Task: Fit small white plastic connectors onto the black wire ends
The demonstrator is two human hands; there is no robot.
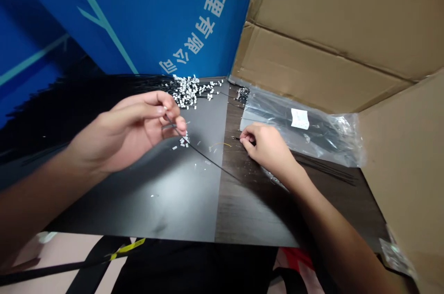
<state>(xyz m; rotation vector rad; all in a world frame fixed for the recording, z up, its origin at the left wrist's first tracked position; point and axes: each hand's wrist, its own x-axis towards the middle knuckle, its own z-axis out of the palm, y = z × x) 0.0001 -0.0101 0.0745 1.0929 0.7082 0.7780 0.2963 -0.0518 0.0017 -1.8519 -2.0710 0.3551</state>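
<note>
My left hand (138,125) hovers over the dark mat (166,197), its fingers pinched on the upper end of a thin black wire (208,160) that slants down to the right across the mat. A few small white pieces (183,142) lie just under the fingertips. My right hand (265,143) rests on the dark wooden tabletop (256,210), fingers curled and pinched on a small dark end (236,138) beside a clear plastic bag of black wires (305,129).
A pile of small white pieces (189,90) lies at the back of the mat. Black wires (86,90) spread over the left. A blue printed board (145,11) and cardboard walls (333,30) enclose the desk. Loose black wires (329,171) lie right.
</note>
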